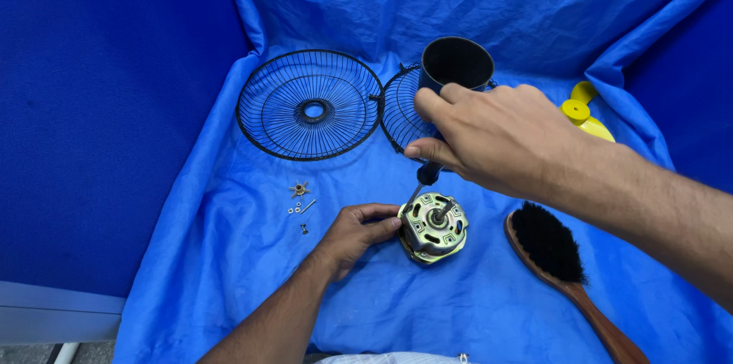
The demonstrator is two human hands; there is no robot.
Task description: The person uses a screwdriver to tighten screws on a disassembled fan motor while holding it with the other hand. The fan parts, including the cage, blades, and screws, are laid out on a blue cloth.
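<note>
My L hand [353,233] pinches motor [433,227] side, frame centre-low | R hand [489,133] closed on screwdriver [424,178], tip on motor top by shaft | blue cloth [229,257] under all; grilles [309,104] upper left, brush [557,257] lower right, screws [300,207] left of motor.

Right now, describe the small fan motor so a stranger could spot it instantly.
On the blue cloth, look below the two black wire fan guards. The fan motor sits between the left hand and the wooden brush. It alone is brassy metal with a protruding shaft.
</note>
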